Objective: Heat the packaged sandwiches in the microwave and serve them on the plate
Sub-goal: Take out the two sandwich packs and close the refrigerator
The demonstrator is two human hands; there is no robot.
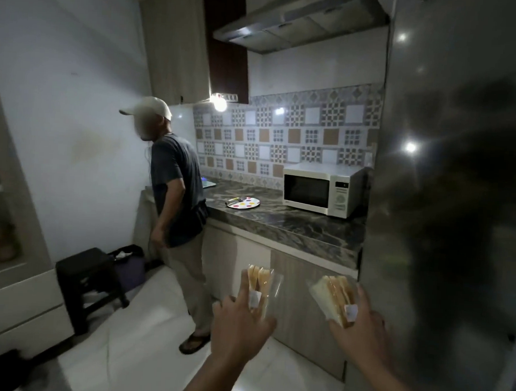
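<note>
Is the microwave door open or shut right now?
Shut. The microwave on the counter has its dark-windowed door flush with the white front, beside the control panel, with no gap showing.

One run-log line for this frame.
stage: carrying | left hand: left sandwich pack | right hand: right sandwich pack | microwave: closed | plate: on counter

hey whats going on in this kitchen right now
The camera wearer holds a clear-wrapped sandwich pack in each hand: the left hand grips one packaged sandwich, the right hand the other. Ahead, the white microwave sits shut on the dark marble counter beside a polka-dot plate. Another person in a cap stands at the counter.
</note>
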